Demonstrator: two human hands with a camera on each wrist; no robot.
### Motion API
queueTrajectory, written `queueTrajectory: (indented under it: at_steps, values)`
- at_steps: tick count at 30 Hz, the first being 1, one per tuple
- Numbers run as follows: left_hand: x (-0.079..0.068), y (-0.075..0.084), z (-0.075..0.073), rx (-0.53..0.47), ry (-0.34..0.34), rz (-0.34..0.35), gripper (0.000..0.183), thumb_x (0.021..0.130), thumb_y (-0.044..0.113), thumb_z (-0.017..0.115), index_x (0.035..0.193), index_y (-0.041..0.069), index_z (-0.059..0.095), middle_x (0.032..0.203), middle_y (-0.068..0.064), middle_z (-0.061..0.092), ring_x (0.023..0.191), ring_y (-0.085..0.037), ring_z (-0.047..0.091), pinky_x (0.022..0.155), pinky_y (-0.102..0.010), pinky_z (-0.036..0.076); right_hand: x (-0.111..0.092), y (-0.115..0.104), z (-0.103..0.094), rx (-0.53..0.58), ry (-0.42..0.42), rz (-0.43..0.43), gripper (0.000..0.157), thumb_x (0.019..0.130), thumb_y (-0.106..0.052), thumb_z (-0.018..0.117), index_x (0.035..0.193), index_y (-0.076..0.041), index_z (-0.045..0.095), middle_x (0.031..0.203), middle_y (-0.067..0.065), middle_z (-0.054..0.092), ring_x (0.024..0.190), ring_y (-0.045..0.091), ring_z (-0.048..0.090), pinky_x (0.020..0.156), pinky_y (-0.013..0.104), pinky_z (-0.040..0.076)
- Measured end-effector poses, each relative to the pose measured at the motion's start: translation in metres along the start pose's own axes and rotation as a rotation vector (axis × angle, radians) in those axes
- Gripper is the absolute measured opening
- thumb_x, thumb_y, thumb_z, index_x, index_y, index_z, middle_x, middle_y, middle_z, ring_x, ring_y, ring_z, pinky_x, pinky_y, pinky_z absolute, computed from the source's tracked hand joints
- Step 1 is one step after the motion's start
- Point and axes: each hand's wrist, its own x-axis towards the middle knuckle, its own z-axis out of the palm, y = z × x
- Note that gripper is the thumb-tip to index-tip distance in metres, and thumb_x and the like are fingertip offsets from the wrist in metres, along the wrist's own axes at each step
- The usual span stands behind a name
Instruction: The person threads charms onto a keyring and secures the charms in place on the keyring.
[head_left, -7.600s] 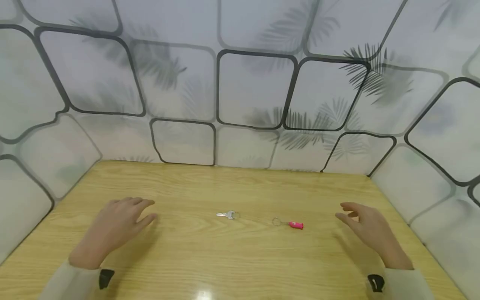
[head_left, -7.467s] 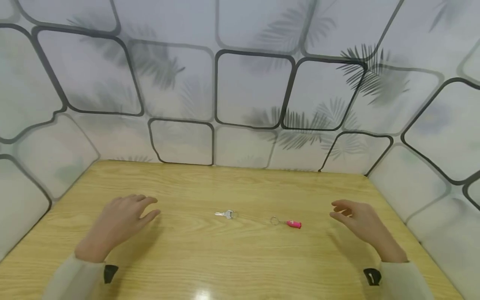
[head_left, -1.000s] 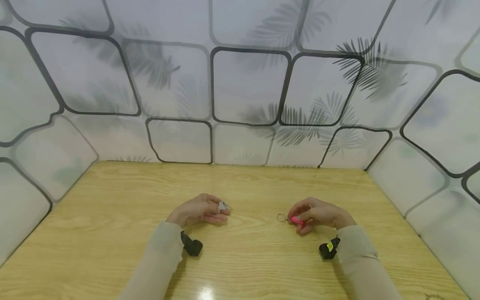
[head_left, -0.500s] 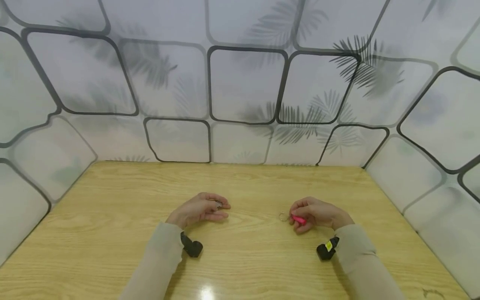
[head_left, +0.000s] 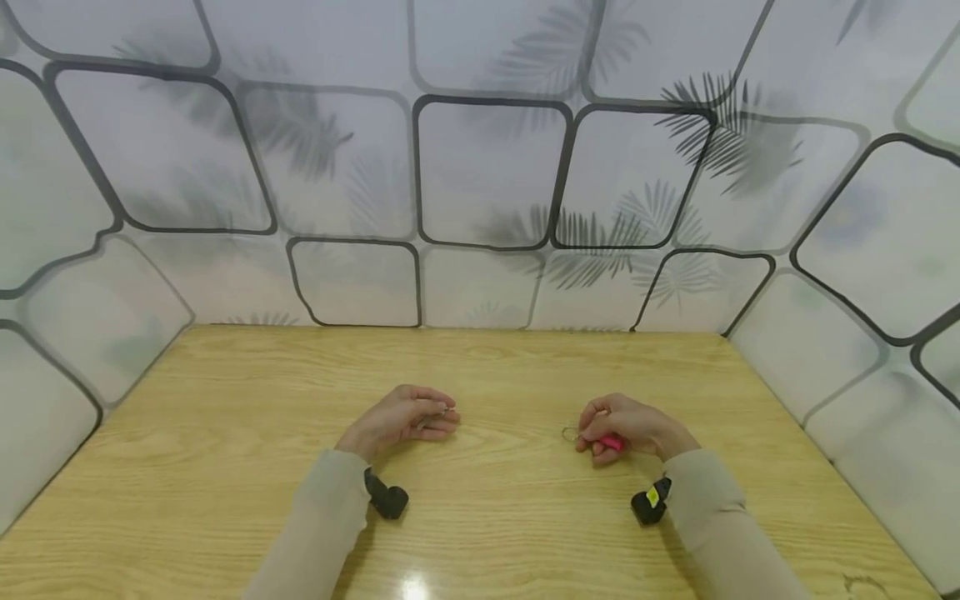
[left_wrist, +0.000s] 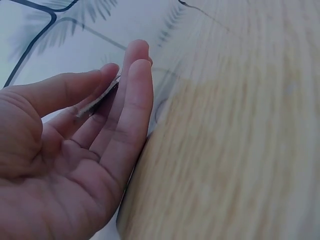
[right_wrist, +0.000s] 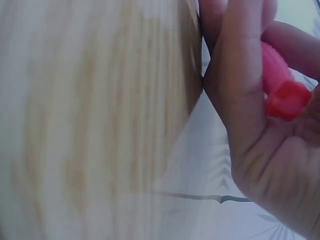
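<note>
My left hand (head_left: pixel 401 419) pinches a small silver key (left_wrist: pixel 102 97) between thumb and fingers, over the middle of the table. In the left wrist view the key lies edge-on against the fingers, and most of it is hidden in the head view. To the right, my right hand (head_left: pixel 637 427) grips a pink keychain charm (head_left: pixel 613 442); its metal ring (head_left: pixel 569 434) sticks out leftward past the fingertips. The right wrist view shows the charm's red flared end (right_wrist: pixel 288 100) poking out towards the palm. A gap of bare wood separates the two hands.
The wooden table (head_left: pixel 480 517) runs back to a patterned cloth wall (head_left: pixel 487 175) with leaf prints and dark outlines, which also closes off both sides. Black wrist cameras (head_left: pixel 387 500) hang below both sleeves. A dark mark shows near the table's front right corner.
Several seconds ago both items lay on the table and the hands were empty and wide apart. Over the last second the key has turned in the left fingers and the charm has shifted in the right.
</note>
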Motion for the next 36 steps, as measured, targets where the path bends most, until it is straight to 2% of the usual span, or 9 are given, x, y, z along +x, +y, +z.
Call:
queueTrajectory:
  at_steps: [4, 9, 14, 17, 24, 31, 36]
  values:
    - [-0.0002, -0.0004, -0.0003, -0.006, 0.014, -0.004, 0.032, 0.105, 0.001, 0.051, 0.130, -0.018, 0.052, 0.112, -0.021, 0.071, 0.091, -0.018, 0.073, 0.087, -0.036, 0.058, -0.0009, 0.0003, 0.0005, -0.024, 0.022, 0.010, 0.015, 0.091, 0.009, 0.057, 0.104, 0.009, 0.049, 0.087, 0.017, 0.071, 0.057, 0.007, 0.058, 0.057, 0.024, 0.057]
    - [-0.0002, -0.0004, -0.0001, 0.010, 0.017, 0.005, 0.031, 0.105, 0.002, 0.052, 0.128, -0.018, 0.053, 0.110, -0.020, 0.072, 0.090, -0.019, 0.073, 0.086, -0.035, 0.058, -0.0006, -0.0011, 0.0012, -0.099, 0.076, 0.019, 0.004, 0.094, 0.003, 0.062, 0.094, 0.002, 0.059, 0.084, 0.014, 0.072, 0.052, 0.002, 0.052, 0.052, 0.020, 0.052]
    - [0.0005, -0.0014, 0.0007, 0.042, 0.022, 0.007, 0.029, 0.104, 0.003, 0.054, 0.125, -0.017, 0.057, 0.105, -0.017, 0.073, 0.089, -0.019, 0.073, 0.084, -0.035, 0.059, 0.0019, -0.0024, 0.0042, -0.181, 0.140, 0.028, 0.009, 0.096, -0.002, 0.064, 0.087, 0.002, 0.064, 0.079, 0.010, 0.073, 0.047, 0.000, 0.046, 0.047, 0.017, 0.044]
    - [0.0005, -0.0015, 0.0013, 0.046, 0.023, 0.001, 0.029, 0.104, 0.002, 0.055, 0.125, -0.017, 0.056, 0.103, -0.015, 0.074, 0.089, -0.019, 0.073, 0.084, -0.034, 0.059, 0.0031, -0.0031, 0.0059, -0.204, 0.162, 0.032, 0.009, 0.096, -0.001, 0.063, 0.089, 0.004, 0.065, 0.078, 0.009, 0.073, 0.047, 0.000, 0.046, 0.047, 0.016, 0.045]
    - [0.0007, -0.0016, 0.0013, 0.028, 0.027, -0.003, 0.041, 0.103, 0.000, 0.053, 0.140, -0.016, 0.043, 0.107, -0.016, 0.072, 0.087, -0.016, 0.071, 0.084, -0.033, 0.059, 0.0023, -0.0023, 0.0054, -0.169, 0.162, 0.043, 0.010, 0.097, 0.000, 0.062, 0.097, 0.009, 0.067, 0.081, 0.010, 0.073, 0.049, 0.002, 0.049, 0.049, 0.018, 0.046]
    - [-0.0009, -0.0017, 0.0020, 0.028, 0.036, -0.010, 0.040, 0.104, 0.001, 0.052, 0.138, -0.018, 0.043, 0.120, -0.024, 0.068, 0.087, -0.013, 0.071, 0.082, -0.029, 0.059, 0.0011, 0.0019, 0.0013, -0.087, 0.121, 0.029, 0.014, 0.099, 0.001, 0.057, 0.104, 0.010, 0.067, 0.083, 0.010, 0.074, 0.050, 0.001, 0.049, 0.048, 0.016, 0.046]
    - [-0.0021, 0.0001, 0.0018, 0.069, 0.018, -0.006, 0.033, 0.105, 0.003, 0.052, 0.131, -0.018, 0.052, 0.116, -0.020, 0.070, 0.084, -0.010, 0.070, 0.078, -0.025, 0.058, 0.0022, 0.0031, -0.0009, -0.069, 0.100, 0.016, 0.014, 0.099, 0.001, 0.057, 0.102, 0.009, 0.069, 0.084, 0.010, 0.074, 0.050, 0.000, 0.049, 0.048, 0.015, 0.045]
